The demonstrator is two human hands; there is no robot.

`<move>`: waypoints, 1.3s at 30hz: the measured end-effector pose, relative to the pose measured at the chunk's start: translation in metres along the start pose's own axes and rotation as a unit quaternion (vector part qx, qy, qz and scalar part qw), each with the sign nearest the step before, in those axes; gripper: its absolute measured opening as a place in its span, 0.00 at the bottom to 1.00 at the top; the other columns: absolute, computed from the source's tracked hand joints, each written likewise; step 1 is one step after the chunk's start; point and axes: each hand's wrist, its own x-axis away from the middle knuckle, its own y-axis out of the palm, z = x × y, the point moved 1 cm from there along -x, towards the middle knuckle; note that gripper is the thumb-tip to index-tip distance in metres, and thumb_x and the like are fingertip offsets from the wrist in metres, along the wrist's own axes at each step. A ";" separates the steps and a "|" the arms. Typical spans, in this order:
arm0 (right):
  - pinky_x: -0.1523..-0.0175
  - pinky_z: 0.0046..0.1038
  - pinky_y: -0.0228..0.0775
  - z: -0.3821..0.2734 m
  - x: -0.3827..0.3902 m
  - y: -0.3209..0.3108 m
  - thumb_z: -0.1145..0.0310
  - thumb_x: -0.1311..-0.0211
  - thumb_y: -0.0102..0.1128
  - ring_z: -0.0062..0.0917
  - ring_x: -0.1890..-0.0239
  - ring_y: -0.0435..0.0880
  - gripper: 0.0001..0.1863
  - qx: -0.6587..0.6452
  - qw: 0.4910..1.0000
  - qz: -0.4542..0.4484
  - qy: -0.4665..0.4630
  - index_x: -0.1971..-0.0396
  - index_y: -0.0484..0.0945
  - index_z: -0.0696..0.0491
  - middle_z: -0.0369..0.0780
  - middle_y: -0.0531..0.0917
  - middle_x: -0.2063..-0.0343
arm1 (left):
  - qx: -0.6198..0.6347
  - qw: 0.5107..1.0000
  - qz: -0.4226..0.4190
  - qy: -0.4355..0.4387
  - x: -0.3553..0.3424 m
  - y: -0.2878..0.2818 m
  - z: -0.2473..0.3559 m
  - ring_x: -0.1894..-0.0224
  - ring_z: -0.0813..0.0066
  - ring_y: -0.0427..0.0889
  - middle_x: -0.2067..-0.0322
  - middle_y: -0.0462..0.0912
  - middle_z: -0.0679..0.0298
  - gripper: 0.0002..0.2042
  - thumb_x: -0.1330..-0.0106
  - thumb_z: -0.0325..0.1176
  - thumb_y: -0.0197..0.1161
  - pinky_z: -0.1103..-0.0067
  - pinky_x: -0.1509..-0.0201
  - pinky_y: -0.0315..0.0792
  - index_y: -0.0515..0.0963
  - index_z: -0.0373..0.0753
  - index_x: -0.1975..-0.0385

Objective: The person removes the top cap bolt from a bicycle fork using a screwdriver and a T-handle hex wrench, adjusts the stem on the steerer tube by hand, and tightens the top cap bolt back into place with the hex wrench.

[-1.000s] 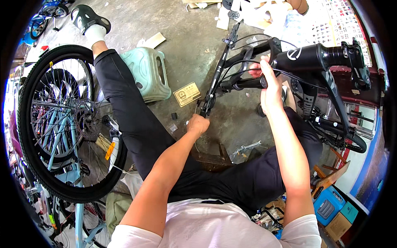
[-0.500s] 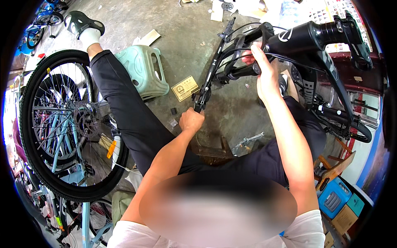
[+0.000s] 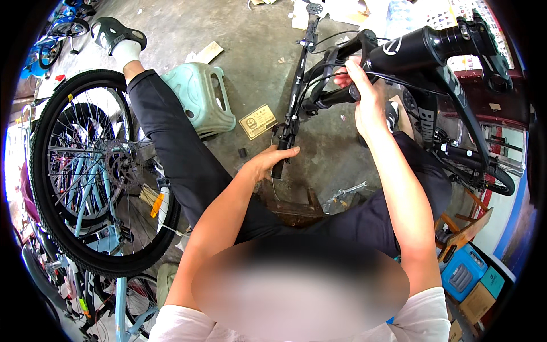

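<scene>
Left of the fork (image 3: 333,100) we have the handlebar (image 3: 293,102): its cables (image 3: 399,77) look attached, but clamping in the stem (image 3: 489,54), right of the fork, looks undone. Our right hand (image 3: 369,108) curls its fingers round the fork; our left hand (image 3: 265,162) touches the handlebar, its grip unclear to us.

Visible are one left hand (image 3: 263,162) and one right hand (image 3: 370,108), one black handlebar (image 3: 294,102) between them, one pale green stool (image 3: 194,94), one gold-coloured card (image 3: 258,121) and one blue case (image 3: 468,268).
</scene>
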 end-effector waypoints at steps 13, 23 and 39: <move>0.52 0.26 0.74 -0.003 -0.002 0.003 0.63 0.34 0.69 0.20 0.63 0.83 0.15 -0.040 0.999 -0.011 0.012 0.55 0.78 0.55 0.35 0.82 0.66 | -0.323 0.914 0.242 -0.040 -0.014 0.014 0.002 0.45 0.48 0.83 0.50 0.84 0.42 0.32 0.44 0.52 0.66 0.65 0.40 0.75 0.81 0.27 0.51; 0.53 0.26 0.74 0.002 -0.002 0.004 0.64 0.36 0.70 0.20 0.65 0.83 0.14 -0.063 0.998 -0.005 0.029 0.56 0.78 0.55 0.37 0.83 0.68 | -0.174 0.980 0.093 -0.029 -0.035 0.010 -0.010 0.38 0.48 0.78 0.43 0.80 0.41 0.42 0.51 0.69 0.69 0.57 0.39 0.73 0.82 0.32 0.51; 0.51 0.22 0.70 -0.004 0.020 -0.014 0.56 0.38 0.73 0.16 0.58 0.75 0.28 0.148 0.988 0.035 0.009 0.45 0.72 0.54 0.31 0.77 0.60 | -0.127 0.885 0.384 0.230 -0.003 0.000 -0.011 0.42 0.56 0.80 0.45 0.79 0.44 0.33 0.34 0.50 0.67 0.68 0.38 0.72 0.72 0.26 0.41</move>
